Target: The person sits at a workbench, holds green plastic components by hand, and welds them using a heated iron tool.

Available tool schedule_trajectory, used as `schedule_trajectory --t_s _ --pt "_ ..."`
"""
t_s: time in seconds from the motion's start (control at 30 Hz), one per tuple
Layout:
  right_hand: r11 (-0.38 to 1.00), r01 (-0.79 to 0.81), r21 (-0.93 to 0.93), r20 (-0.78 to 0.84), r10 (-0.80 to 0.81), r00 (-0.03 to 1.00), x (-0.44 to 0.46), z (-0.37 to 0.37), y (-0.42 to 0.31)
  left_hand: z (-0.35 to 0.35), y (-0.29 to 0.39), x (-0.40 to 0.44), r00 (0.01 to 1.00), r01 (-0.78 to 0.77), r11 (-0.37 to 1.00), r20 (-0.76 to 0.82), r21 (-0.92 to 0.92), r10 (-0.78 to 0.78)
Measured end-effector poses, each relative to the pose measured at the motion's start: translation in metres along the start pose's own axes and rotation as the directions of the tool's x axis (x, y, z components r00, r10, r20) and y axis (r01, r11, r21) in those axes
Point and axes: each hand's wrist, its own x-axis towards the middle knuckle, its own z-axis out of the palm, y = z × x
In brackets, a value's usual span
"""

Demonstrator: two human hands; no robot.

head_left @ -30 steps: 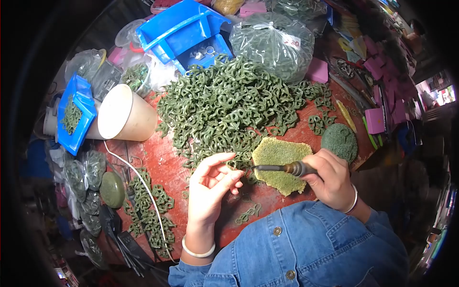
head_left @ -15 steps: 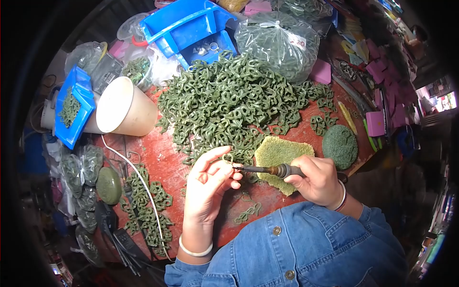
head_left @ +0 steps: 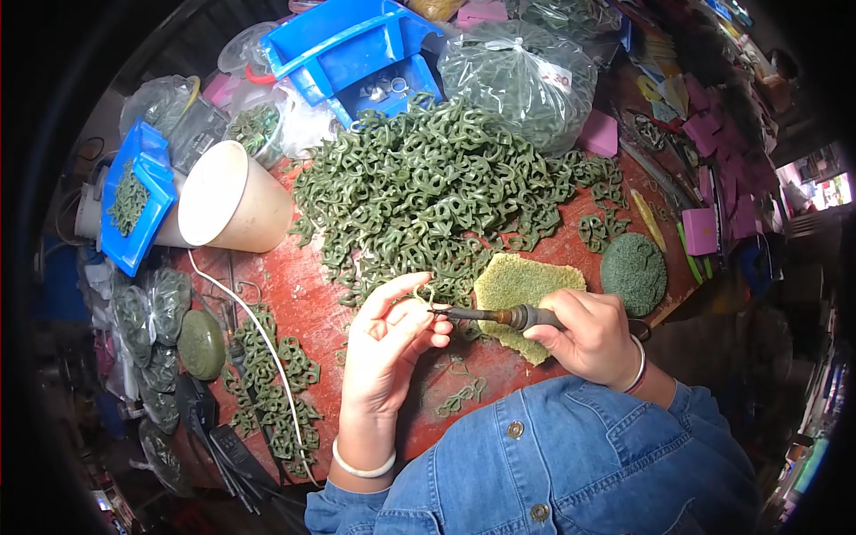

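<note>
Two hands: right hand [head_left: 584, 334] and left hand [head_left: 383, 339], facing each other over the near part of the red table [head_left: 312, 276].
Right-hand grip: fingers and thumb wrapped around the handle of a dark tool [head_left: 530, 317].
Tool's long axis: almost level across the view, slender end pointing left at the left fingertips, handle end in the right palm.
Left-hand grip: thumb and fingertips pinching a small green piece [head_left: 425, 292].
Green piece: held up off the table at the tool's tip; its visible loop points away from the body, the rest is hidden by fingers. Whether the tip touches it, I cannot tell.
Yellow-green pad [head_left: 526, 281]: under the tool, beside the right hand, with a round green pad [head_left: 634, 275] just to its right.
Loose green pieces [head_left: 461, 397]: on the table between the left hand and the denim shirt [head_left: 535, 464].
Green heap [head_left: 437, 196]: beyond both hands, many looped pieces pointing every way.
White cup [head_left: 241, 201]: left of the heap.
Clear bag [head_left: 522, 89]: behind the heap, beside stacked blue bins [head_left: 348, 53].
</note>
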Motion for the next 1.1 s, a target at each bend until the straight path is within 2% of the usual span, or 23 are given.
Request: schedule_trajectory --t_s 0.4,0.5,0.8,1.1 --pt "1.000 -0.011 -0.003 0.007 0.011 1.000 -0.0002 0.0000 -0.0001 0.0003 0.0000 0.0001 1.000 -0.003 1.000 0.005 0.004 0.003" --pt "0.994 -0.060 0.091 -0.021 0.062 0.998 -0.0018 0.0010 0.0019 0.0033 0.0010 -0.0003 1.000 0.002 0.999 0.000 0.042 -0.002" --pt "0.997 -0.070 0.017 -0.030 0.071 0.997 0.0000 0.0032 -0.0028 0.0011 -0.0031 -0.0005 0.997 -0.037 0.981 0.074 0.190 0.023" --pt "0.998 -0.066 -0.006 -0.021 0.066 0.998 -0.0008 0.0038 -0.0030 0.0031 -0.0031 -0.0015 0.998 -0.041 0.984 0.056 0.175 0.032"
